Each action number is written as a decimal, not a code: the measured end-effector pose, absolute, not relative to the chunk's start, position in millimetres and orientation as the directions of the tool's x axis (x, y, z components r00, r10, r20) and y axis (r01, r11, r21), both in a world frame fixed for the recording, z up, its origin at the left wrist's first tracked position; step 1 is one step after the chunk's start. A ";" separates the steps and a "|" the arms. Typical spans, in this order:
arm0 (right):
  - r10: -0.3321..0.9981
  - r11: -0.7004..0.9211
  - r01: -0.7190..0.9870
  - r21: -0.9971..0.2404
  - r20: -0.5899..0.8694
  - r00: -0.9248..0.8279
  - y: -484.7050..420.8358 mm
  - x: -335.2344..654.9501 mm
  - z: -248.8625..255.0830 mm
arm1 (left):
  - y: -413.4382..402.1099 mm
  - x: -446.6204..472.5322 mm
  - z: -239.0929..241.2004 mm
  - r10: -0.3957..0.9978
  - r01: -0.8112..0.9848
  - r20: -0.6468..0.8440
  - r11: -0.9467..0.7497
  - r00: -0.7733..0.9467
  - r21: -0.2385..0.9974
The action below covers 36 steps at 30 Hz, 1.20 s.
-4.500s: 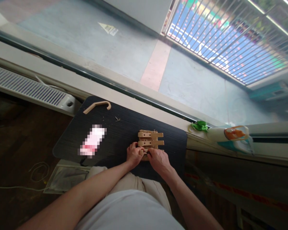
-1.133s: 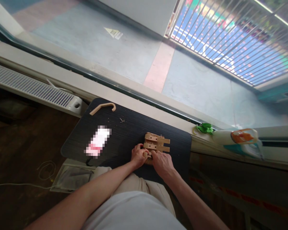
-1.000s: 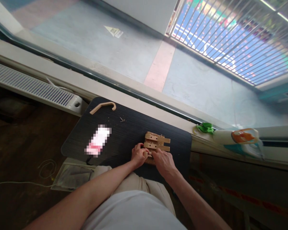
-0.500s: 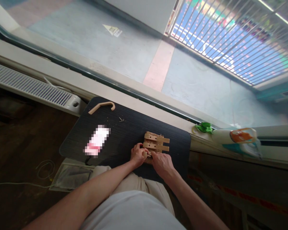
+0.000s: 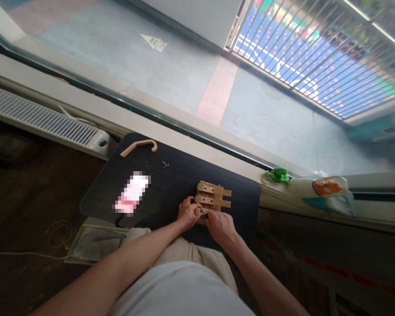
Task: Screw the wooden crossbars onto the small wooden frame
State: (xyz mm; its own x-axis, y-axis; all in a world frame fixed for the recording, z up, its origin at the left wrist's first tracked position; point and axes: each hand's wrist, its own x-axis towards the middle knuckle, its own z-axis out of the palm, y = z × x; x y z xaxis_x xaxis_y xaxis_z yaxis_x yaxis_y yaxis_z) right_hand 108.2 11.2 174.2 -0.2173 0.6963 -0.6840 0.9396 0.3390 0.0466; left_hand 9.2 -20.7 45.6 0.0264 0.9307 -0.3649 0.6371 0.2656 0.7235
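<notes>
A small wooden assembly [image 5: 213, 196] of crossed slats with holes lies on the black table [image 5: 171, 182], near its front edge. My left hand [image 5: 188, 212] is curled against the assembly's near left corner, fingers closed on a wooden piece there. My right hand [image 5: 219, 224] covers the near right part, fingers pinched on the same spot. What sits between the fingertips is hidden.
A curved wooden hook piece [image 5: 138, 146] lies at the table's far left corner. A blurred pink and white item [image 5: 131, 194] rests left of the middle. Tiny screws [image 5: 165, 164] lie behind. A spray bottle [image 5: 319, 189] and green clip [image 5: 275, 175] sit on the sill.
Both hands stay on the assembly's near edge with only small finger shifts. The view has drifted slightly.
</notes>
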 end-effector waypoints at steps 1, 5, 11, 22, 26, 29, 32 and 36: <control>0.700 0.342 0.938 0.048 -0.679 -0.220 10.8 107.9 175.4 | -20.7 9.0 46.0 0.929 0.637 -0.369 0.269 0.026 0.722; 0.715 0.358 0.933 0.042 -0.655 -0.245 13.9 105.0 185.1 | -20.8 8.8 47.1 0.923 0.641 -0.383 0.278 0.027 0.716; 0.689 0.384 0.923 0.039 -0.677 -0.258 15.7 102.2 184.3 | -21.5 9.4 44.2 0.927 0.637 -0.375 0.280 0.016 0.718; 0.723 0.360 0.933 0.016 -0.636 -0.269 12.0 102.5 184.0 | -22.5 9.2 40.1 0.939 0.638 -0.345 0.254 0.019 0.727; 0.712 0.361 0.932 0.018 -0.650 -0.264 14.2 104.0 188.0 | -22.1 8.6 41.4 0.936 0.634 -0.351 0.257 0.025 0.729; 0.701 0.350 0.936 0.029 -0.671 -0.241 14.1 103.0 187.7 | -22.0 8.5 41.8 0.934 0.632 -0.355 0.258 0.029 0.730; 0.715 0.322 0.946 0.028 -0.663 -0.224 11.8 100.8 184.6 | -21.9 8.7 41.7 0.937 0.633 -0.348 0.251 0.030 0.733; 0.737 0.286 0.957 0.044 -0.648 -0.190 7.5 98.8 181.3 | -21.5 8.8 42.2 0.935 0.640 -0.353 0.253 0.031 0.726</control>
